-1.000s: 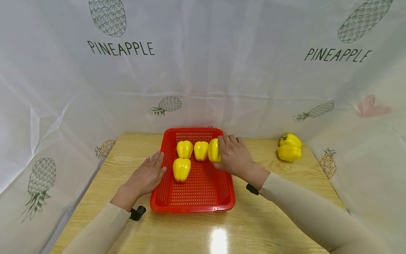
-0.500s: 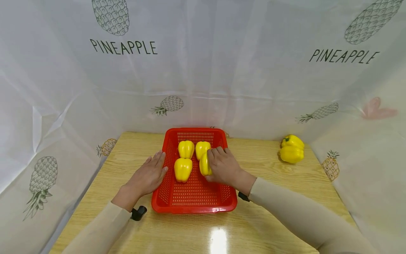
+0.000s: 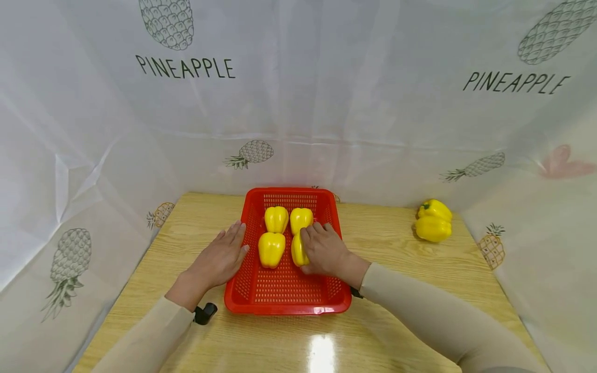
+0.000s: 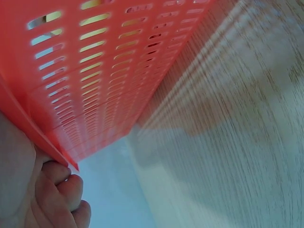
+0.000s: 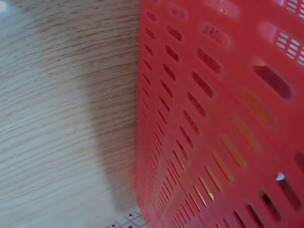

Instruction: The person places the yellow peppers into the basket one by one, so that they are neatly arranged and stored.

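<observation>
A red slotted plastic basket [image 3: 287, 307] stands on the wooden table. My left hand [image 3: 219, 256] rests along its left rim, fingers fairly straight; the left wrist view shows those fingers [image 4: 59, 192] against the rim. Inside the basket, my right hand [image 3: 326, 252] grips a yellow bell pepper [image 3: 298, 250] from its right side, hiding part of it. Three more yellow bell peppers sit in the basket: one at the back left [image 3: 276, 219], another at the back right [image 3: 301, 219], and a third at the front left [image 3: 271, 249]. The right wrist view shows mostly the basket wall [image 5: 190, 109].
Two yellow bell peppers [image 3: 434, 228] lie close together at the table's back right. A white sheet [image 3: 354, 103] printed with pineapples hangs behind the table [image 3: 387, 233] and along both sides.
My right hand has brought its yellow bell pepper from the basket's back right side forward and down, to just in front of the back-right one. My left hand keeps its place on the rim.
</observation>
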Available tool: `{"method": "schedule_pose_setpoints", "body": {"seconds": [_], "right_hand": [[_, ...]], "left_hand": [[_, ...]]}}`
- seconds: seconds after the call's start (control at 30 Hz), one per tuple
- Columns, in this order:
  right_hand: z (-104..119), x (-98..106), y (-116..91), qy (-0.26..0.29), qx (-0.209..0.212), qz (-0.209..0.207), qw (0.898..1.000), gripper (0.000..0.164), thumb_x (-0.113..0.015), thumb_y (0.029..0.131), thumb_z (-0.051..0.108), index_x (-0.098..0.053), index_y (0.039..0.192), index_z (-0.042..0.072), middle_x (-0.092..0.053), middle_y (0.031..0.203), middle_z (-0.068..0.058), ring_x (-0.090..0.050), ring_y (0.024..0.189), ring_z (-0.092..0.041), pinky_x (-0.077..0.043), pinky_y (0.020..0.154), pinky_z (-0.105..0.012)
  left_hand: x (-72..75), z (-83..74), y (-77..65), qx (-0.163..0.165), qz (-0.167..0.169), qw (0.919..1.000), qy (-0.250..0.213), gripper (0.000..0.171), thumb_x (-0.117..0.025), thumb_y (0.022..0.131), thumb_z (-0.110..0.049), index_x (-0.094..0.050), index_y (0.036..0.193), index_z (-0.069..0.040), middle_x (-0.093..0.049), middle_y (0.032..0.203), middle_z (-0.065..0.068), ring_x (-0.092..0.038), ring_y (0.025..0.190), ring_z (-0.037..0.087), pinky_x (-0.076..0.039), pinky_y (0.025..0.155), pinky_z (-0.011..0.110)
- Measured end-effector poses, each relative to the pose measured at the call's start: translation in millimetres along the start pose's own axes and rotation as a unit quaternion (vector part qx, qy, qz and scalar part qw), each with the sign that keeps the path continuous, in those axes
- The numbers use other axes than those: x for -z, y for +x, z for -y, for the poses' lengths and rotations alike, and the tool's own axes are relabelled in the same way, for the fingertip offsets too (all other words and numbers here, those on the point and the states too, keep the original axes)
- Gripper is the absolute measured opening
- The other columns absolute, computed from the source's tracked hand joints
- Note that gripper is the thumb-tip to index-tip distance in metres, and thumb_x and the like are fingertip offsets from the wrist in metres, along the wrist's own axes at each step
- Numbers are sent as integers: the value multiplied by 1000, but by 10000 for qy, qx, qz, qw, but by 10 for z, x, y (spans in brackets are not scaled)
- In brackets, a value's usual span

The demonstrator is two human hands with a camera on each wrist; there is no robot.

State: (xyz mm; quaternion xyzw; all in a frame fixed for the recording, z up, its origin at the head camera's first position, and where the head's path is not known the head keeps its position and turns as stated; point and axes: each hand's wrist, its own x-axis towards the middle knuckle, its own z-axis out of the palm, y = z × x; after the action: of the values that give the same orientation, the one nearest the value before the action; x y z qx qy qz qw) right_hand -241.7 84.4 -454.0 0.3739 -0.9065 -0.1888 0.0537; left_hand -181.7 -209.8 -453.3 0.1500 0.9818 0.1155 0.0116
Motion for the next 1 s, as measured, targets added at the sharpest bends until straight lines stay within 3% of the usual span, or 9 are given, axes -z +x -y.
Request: {"method": "schedule_pose_setpoints", "body": {"seconds": [0.23,0.43,1.0], "right_hand": [[25,-85,53,-49,36,-215,9997,86,-62,88,77,-50,133,4,-61,114,-10,-53,104,-29,-48,87,-39],[35,-118,86,-127,65,-161,9998,84,-59,89,78,-50,129,4,-58,107,-9,-51,100,-27,-46,82,-37],[42,-154,85,-209,32,193,9996,93,-57,89,82,-47,139,3,-61,117,-10,-52,105,-28,-47,88,-42]], "left_hand": [[-18,5,18,-29,-45,10000,5,68,-48,112,-30,-25,163,9,-26,171,27,-28,159,43,-26,128,59],[-11,-1,23,-19,-16,10000,9,67,-47,113,-30,-25,163,10,-25,171,27,-28,159,43,-26,129,59],[7,-19,19,17,28,10000,-75,68,-48,112,-29,-25,163,10,-25,171,27,-28,158,43,-25,128,60]]}}
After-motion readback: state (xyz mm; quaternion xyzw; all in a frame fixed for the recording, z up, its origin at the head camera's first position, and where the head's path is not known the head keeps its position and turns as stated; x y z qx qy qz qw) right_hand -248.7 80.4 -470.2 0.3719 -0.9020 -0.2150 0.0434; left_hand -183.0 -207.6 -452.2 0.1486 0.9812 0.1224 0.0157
